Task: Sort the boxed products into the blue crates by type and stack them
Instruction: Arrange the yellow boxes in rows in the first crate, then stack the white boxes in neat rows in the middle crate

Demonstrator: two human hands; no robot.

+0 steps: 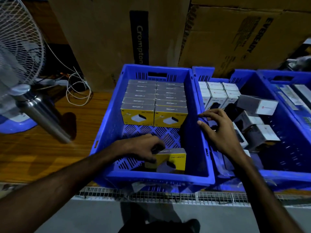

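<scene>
The left hand (144, 148) is gripping a yellow box (170, 161) with curled fingers, the box sitting just right of it on the near floor of the left blue crate (107, 115). The right hand (218, 130) is hovering with fingers loosely bent, holding nothing, over the wall shared with the middle crate (286, 174). Beyond the left hand, rows of yellow boxes (154, 105) are standing; beyond the right hand, white boxes (218, 93).

Your left hand (143, 147) hides the yellow box's (175, 161) near corner; the third crate (286, 78) runs off the right edge.
</scene>
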